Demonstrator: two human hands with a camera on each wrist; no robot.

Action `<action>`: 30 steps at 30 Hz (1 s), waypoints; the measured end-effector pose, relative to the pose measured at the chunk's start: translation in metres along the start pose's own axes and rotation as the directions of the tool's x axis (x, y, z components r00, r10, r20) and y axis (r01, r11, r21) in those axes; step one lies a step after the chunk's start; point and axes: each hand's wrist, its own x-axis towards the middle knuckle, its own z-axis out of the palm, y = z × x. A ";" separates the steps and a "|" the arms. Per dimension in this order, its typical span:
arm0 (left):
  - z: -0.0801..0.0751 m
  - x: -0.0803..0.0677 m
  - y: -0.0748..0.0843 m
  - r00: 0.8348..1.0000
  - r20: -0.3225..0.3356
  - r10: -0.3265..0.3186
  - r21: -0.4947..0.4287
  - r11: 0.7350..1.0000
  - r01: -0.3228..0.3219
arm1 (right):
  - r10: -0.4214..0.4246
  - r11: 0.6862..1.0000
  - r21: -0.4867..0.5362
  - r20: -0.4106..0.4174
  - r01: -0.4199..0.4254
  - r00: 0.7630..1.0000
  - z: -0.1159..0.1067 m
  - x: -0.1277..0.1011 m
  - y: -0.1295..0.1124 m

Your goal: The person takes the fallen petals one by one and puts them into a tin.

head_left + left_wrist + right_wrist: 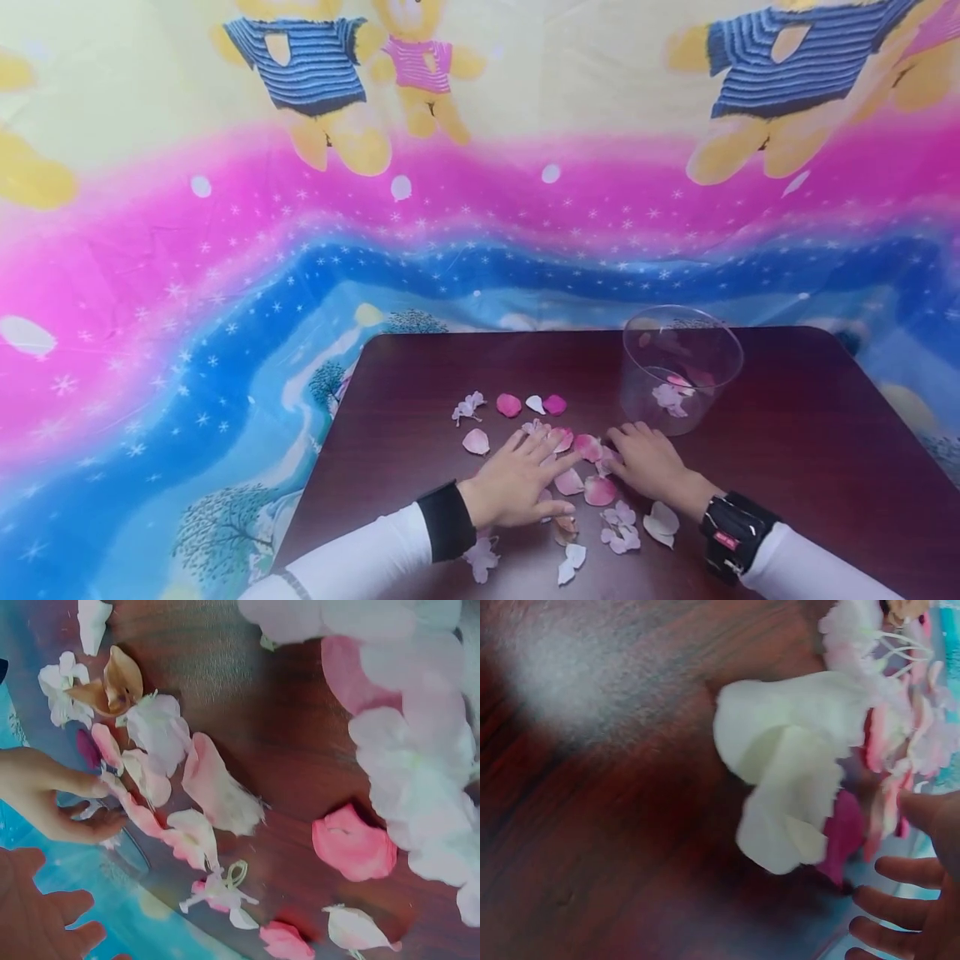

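Note:
My left hand [521, 477] hovers or rests over scattered flower petals in the head view, its fingers spread and straight. Close by on the right is my right hand [648, 462], fingers extended and slightly bent, thumb beside pink petals [885, 802] in the right wrist view. It seems to hold nothing; whether it touches a petal I cannot tell. Between the hands lie a pink-and-white petal [600, 491] and a pink petal [587, 447]. A white petal pair [791, 780] lies near the right wrist. Some petals are hidden under the left hand.
A clear plastic tub [637, 400] with several petals inside stands behind my right hand. More petals, such as a deep pink one [508, 406] and pale lilac blossoms [620, 527], lie about on the dark wooden table [810, 467]. A printed cloth [480, 183] hangs behind.

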 end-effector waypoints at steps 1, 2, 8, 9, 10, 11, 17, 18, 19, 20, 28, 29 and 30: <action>0.001 0.000 0.001 1.000 0.002 0.000 0.003 1.000 0.000 | -0.001 1.000 -0.012 -0.003 0.001 1.000 0.003 0.001 0.000; 0.002 0.000 0.003 1.000 0.002 0.001 0.004 1.000 -0.001 | -0.004 1.000 -0.021 -0.008 0.003 1.000 0.005 0.002 0.001; 0.009 -0.001 0.006 1.000 -0.010 0.012 0.015 1.000 -0.012 | 0.001 1.000 0.018 -0.020 -0.001 1.000 0.010 0.008 0.001; 0.010 -0.001 0.006 1.000 -0.012 0.015 0.015 1.000 -0.014 | 0.008 1.000 0.030 -0.009 -0.008 1.000 0.010 0.009 0.001; 0.010 -0.001 0.006 1.000 -0.014 0.016 0.012 1.000 -0.016 | 0.014 0.999 0.039 0.005 -0.015 1.000 0.010 0.010 0.001; 0.010 -0.002 0.006 1.000 -0.015 0.018 0.010 1.000 -0.018 | 0.022 0.999 0.047 0.016 -0.023 1.000 0.010 0.010 0.000; 0.011 -0.003 0.007 0.999 -0.030 0.021 0.014 1.000 -0.020 | 0.047 0.997 0.056 0.044 -0.049 0.998 0.012 0.012 0.001; 0.011 -0.003 0.007 0.999 -0.029 0.021 0.015 1.000 -0.020 | 0.049 0.997 0.056 0.048 -0.052 0.998 0.012 0.012 0.001; 0.011 -0.003 0.007 0.999 -0.028 0.021 0.017 1.000 -0.020 | 0.050 0.997 0.057 0.049 -0.053 0.998 0.012 0.012 0.001; 0.011 -0.003 0.008 0.999 -0.026 0.020 0.018 1.000 -0.020 | 0.051 0.997 0.058 0.050 -0.054 0.997 0.012 0.012 0.001; 0.011 -0.003 0.007 1.000 -0.011 0.016 0.011 1.000 -0.016 | 0.055 0.995 0.084 0.043 -0.058 0.998 0.009 0.011 0.002; 0.010 -0.003 0.007 1.000 -0.013 0.013 0.011 1.000 -0.013 | 0.056 0.995 0.086 0.039 -0.060 0.998 0.007 0.011 0.002; 0.009 -0.002 0.006 1.000 -0.014 0.009 0.014 1.000 -0.009 | 0.058 0.994 0.088 0.034 -0.060 0.998 0.005 0.012 0.002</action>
